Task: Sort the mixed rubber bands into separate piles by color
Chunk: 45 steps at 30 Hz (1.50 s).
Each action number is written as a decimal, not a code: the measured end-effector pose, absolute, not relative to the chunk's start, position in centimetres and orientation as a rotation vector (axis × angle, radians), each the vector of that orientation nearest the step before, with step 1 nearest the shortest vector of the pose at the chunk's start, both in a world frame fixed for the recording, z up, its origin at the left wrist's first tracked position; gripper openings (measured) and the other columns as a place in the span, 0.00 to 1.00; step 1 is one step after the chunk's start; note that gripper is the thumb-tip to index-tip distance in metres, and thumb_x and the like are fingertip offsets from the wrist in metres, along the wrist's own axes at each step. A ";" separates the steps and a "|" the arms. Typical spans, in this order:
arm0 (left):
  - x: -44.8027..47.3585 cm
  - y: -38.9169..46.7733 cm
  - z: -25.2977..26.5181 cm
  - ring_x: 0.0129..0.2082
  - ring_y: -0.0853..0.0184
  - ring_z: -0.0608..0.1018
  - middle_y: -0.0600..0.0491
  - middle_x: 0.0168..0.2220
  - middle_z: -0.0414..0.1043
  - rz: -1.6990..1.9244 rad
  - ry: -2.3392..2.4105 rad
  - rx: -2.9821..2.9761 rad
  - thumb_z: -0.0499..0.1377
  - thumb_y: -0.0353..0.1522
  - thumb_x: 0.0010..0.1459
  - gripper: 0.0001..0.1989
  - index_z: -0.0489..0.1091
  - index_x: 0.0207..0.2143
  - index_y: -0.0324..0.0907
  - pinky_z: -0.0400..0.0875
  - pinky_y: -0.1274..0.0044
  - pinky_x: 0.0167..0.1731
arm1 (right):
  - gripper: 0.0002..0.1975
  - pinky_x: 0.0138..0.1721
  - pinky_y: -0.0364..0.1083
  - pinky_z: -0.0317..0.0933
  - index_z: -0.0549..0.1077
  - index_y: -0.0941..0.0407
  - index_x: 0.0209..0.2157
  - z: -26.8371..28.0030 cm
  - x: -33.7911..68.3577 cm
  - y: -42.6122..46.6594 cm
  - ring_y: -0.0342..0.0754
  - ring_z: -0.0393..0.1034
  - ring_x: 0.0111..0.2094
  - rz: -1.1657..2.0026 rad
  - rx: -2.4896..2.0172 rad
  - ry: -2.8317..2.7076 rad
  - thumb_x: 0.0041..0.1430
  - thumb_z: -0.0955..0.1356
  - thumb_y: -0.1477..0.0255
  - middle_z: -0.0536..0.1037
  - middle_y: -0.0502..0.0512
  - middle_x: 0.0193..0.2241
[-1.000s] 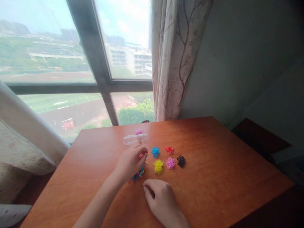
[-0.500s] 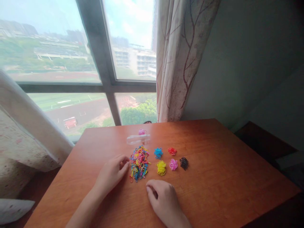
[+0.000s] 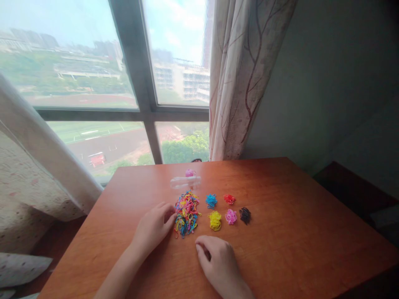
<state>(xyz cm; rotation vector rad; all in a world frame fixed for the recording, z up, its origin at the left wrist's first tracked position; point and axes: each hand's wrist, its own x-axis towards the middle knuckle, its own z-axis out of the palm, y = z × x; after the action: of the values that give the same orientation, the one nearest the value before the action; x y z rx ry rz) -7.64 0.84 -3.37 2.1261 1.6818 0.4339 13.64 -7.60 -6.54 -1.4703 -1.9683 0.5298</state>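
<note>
A pile of small multicoloured rubber bands (image 3: pixel 187 212) lies on the wooden table. My left hand (image 3: pixel 157 222) rests at the pile's left edge, its fingers half bent and the thumb a little apart from them; the fingertips touch or nearly touch the bands. In front of the pile, my right hand (image 3: pixel 216 259) is curled above the tabletop, thumb and forefinger tips together. Whether a band is between them cannot be made out. Right of the pile lie small single-colour heaps of bands: blue (image 3: pixel 211 201), red (image 3: pixel 230 199), yellow (image 3: pixel 215 220), pink (image 3: pixel 231 216) and black (image 3: pixel 245 215).
Behind the pile lies a clear plastic container or bag (image 3: pixel 185 182), with a small pink item (image 3: pixel 190 172) beyond it. The brown table (image 3: pixel 289 232) runs up to a window (image 3: pixel 124 112). Patterned curtains (image 3: pixel 240 83) hang on both sides.
The whole view has shifted slightly, so everything sits a little further right. Both hands keep almost the same pose and place beside the pile. No band has visibly moved.
</note>
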 end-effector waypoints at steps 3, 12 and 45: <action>-7.8 0.9 -3.3 0.34 0.63 0.75 0.51 0.35 0.75 0.420 1.623 2.118 0.52 0.35 0.60 0.10 0.72 0.34 0.44 0.65 0.76 0.34 | 0.08 0.28 0.41 0.51 0.72 0.53 0.30 -6.5 13.6 -7.6 0.42 0.69 0.26 0.524 -1.471 -1.971 0.58 0.63 0.78 0.76 0.47 0.25; -8.5 -0.3 -2.5 0.33 0.66 0.73 0.53 0.33 0.73 0.403 1.404 2.118 0.52 0.30 0.57 0.09 0.72 0.32 0.44 0.64 0.78 0.33 | 0.08 0.29 0.41 0.51 0.73 0.53 0.31 -6.5 13.7 -7.7 0.43 0.69 0.26 0.525 -1.480 -1.970 0.59 0.63 0.78 0.76 0.46 0.25; -5.8 -0.7 -2.1 0.27 0.69 0.71 0.54 0.30 0.72 0.570 1.367 2.087 0.55 0.33 0.60 0.08 0.72 0.31 0.42 0.63 0.79 0.28 | 0.09 0.29 0.41 0.52 0.73 0.52 0.31 -6.5 13.6 -7.7 0.43 0.70 0.27 0.533 -1.510 -1.989 0.58 0.64 0.78 0.76 0.46 0.25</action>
<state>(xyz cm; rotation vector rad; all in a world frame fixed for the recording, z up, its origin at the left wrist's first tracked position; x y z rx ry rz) -5.82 -0.75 -2.07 2.0875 1.3672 0.5701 13.64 -7.68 -6.45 -1.5099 -1.9891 0.5334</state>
